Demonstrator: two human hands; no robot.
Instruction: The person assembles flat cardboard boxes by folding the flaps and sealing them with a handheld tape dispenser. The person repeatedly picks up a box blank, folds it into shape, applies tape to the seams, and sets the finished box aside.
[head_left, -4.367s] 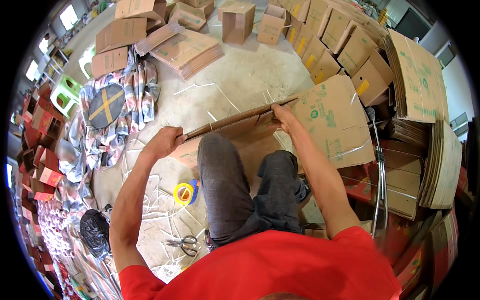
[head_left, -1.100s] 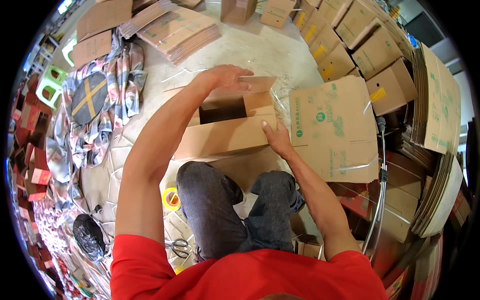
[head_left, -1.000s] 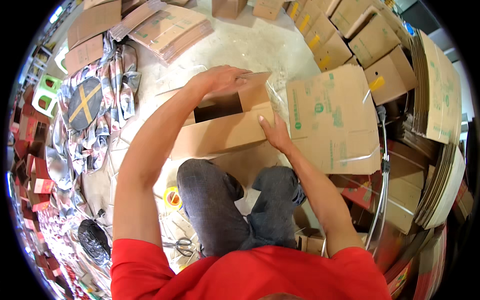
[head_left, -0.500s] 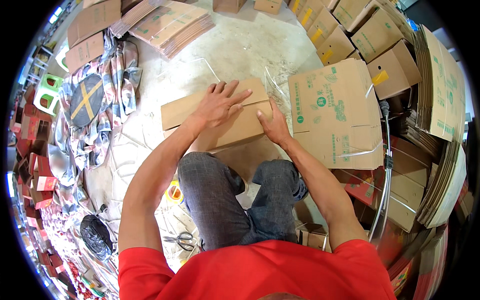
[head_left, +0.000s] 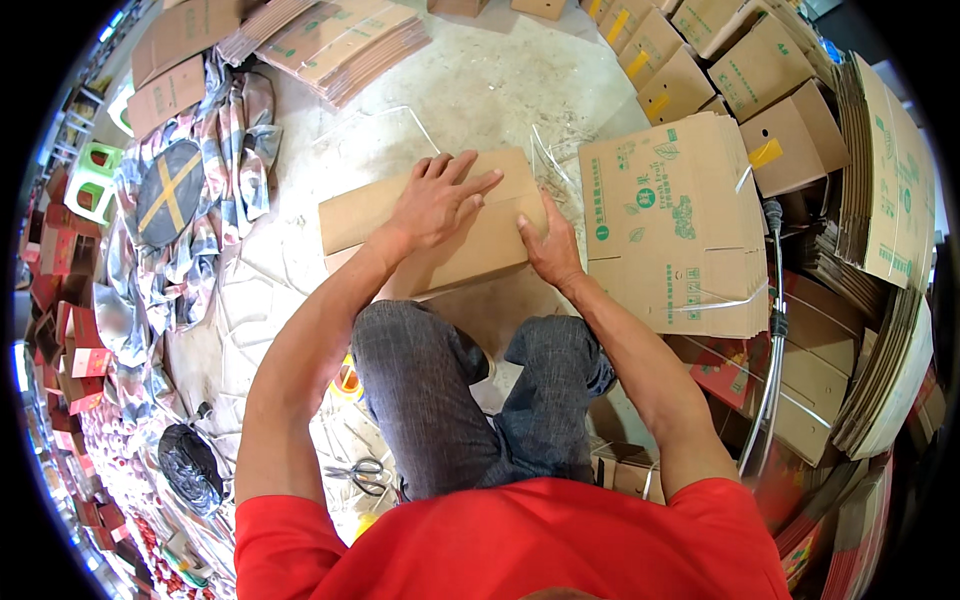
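Observation:
A plain brown cardboard box [head_left: 463, 258] stands on the floor just beyond my knees, its top flaps folded down. My left hand [head_left: 440, 202] lies over the top with its fingers spread, pressing on the flaps. At the right end, my right hand [head_left: 554, 246] grips the box, thumb on the top edge and fingers along the side. The underside of the box is hidden.
Flattened printed cartons [head_left: 650, 250] are stacked to the right, bound with white strap. A metal pole [head_left: 774, 330] stands beside them. Scissors [head_left: 358, 474] and a tape roll [head_left: 347, 382] lie by my left leg. A green stool [head_left: 94, 184] is far left.
The seam between the top flaps showed right of my left hand before and hardly shows there now. My left hand's fingers have shifted slightly; my right hand stays at the box's end.

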